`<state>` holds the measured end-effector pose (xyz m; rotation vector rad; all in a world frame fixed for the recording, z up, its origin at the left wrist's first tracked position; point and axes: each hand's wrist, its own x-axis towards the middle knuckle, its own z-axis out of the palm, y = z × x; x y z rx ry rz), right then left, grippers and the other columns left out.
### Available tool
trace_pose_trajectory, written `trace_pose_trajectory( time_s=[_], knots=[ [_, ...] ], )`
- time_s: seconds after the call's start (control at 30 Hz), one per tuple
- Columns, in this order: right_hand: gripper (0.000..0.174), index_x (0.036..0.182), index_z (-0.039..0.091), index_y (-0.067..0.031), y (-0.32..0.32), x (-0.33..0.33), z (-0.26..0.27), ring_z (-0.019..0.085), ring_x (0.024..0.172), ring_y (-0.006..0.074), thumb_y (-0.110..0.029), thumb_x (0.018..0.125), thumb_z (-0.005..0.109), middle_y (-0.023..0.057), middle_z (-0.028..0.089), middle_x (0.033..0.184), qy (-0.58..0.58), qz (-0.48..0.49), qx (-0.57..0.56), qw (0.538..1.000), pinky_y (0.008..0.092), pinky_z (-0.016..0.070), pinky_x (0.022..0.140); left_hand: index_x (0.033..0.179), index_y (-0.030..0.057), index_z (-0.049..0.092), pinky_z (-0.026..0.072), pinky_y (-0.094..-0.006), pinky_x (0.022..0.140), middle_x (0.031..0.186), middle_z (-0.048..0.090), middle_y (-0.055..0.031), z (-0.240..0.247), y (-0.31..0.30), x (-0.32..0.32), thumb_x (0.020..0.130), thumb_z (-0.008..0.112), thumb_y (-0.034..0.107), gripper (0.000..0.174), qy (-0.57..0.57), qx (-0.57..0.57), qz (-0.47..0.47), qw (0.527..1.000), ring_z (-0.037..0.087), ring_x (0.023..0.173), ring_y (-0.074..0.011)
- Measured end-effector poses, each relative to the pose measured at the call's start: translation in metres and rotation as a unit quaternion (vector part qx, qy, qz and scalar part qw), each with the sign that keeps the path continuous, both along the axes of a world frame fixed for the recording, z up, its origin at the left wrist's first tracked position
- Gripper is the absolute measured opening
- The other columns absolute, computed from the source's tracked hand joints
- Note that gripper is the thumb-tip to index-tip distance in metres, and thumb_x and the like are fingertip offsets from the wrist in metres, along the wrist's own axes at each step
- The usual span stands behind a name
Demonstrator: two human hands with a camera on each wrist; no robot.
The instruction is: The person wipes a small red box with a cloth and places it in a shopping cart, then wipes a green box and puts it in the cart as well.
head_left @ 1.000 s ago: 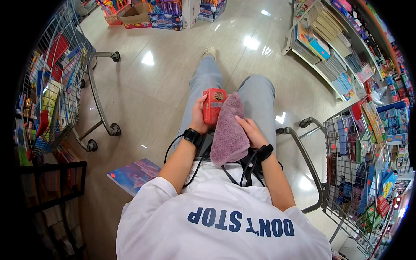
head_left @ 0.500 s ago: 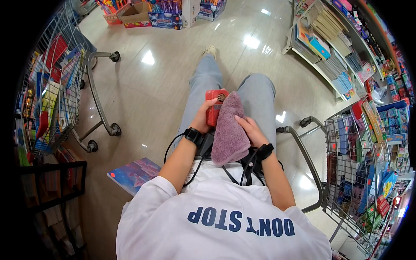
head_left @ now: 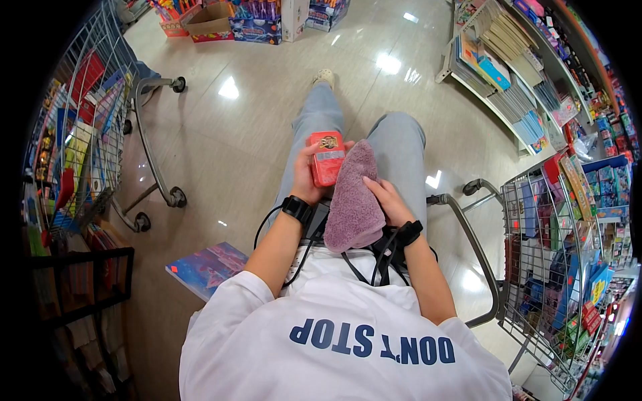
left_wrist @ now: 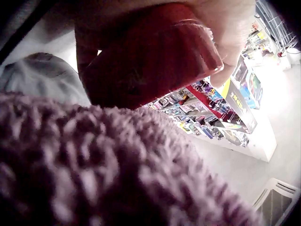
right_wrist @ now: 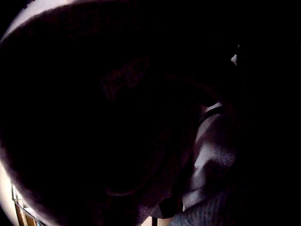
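Note:
My left hand (head_left: 304, 175) grips a red, rounded box (head_left: 328, 159) with a round dark-and-gold emblem and a grey label on the side facing up. The thumb lies along its left side, and fingertips show past its right edge. Beside it, a fuzzy purple towel (head_left: 356, 200) hangs folded from my right hand (head_left: 394, 204), thumb on top and the other fingers hidden beneath the cloth. The towel's left edge lies right by the box. In the left wrist view the box (left_wrist: 150, 61) looms above the towel's pile (left_wrist: 103, 165). The right wrist view is mostly dark.
Loaded shopping carts stand at left (head_left: 100, 134) and right (head_left: 548, 254), their wheeled legs near my knees. A picture book (head_left: 208, 269) lies by my left elbow. A shelf of books (head_left: 501, 80) is at upper right, and display boxes (head_left: 256, 28) stand ahead on the floor.
The red box shifted partly behind the towel half a second ago, then moved back left and turned its emblem side up. My right hand and the towel have barely moved.

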<state>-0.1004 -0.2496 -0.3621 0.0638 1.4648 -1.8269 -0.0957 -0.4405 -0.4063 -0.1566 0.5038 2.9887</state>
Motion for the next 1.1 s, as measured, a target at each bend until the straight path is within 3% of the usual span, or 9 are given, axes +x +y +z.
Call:
trace_pose_trajectory(
  time_s=[0.37,0.47,1.1],
  knots=[
    [0.049,0.118,0.049,0.0050,0.0000,0.0019,-0.0005,0.059,0.091,0.0143,-0.034,0.090,0.058,0.0104,0.060,0.105,0.008,-0.002,0.028,1.000,0.0276,0.0470,0.080,0.128,-0.0031,0.041,0.0400,-0.0411,0.099,0.127,0.052,-0.0195,-0.0006,0.0008,0.0026,0.088,0.044,0.037,0.056,0.015,-0.067,-0.027,0.997,0.053,0.114,-0.0301],
    [0.049,0.118,0.049,0.0048,-0.0003,0.0023,-0.0017,0.059,0.090,0.0140,-0.034,0.090,0.058,0.0101,0.060,0.105,0.008,-0.004,0.025,1.000,0.0274,0.0471,0.079,0.123,-0.0048,0.045,0.0437,-0.0376,0.096,0.120,0.056,-0.0201,0.0030,0.0023,0.0031,0.089,0.046,0.033,0.051,0.008,-0.041,-0.023,0.999,0.056,0.110,-0.0279],
    [0.048,0.120,0.050,0.0058,-0.0008,-0.0001,-0.0038,0.059,0.092,0.0144,-0.031,0.090,0.059,0.0099,0.061,0.106,-0.008,-0.005,0.015,1.000,0.0277,0.0466,0.082,0.120,-0.0033,0.048,0.0464,-0.0362,0.091,0.117,0.058,-0.0169,-0.0001,0.0016,0.0014,0.089,0.049,0.035,0.049,-0.016,-0.060,-0.035,0.997,0.059,0.104,-0.0255]
  ],
)
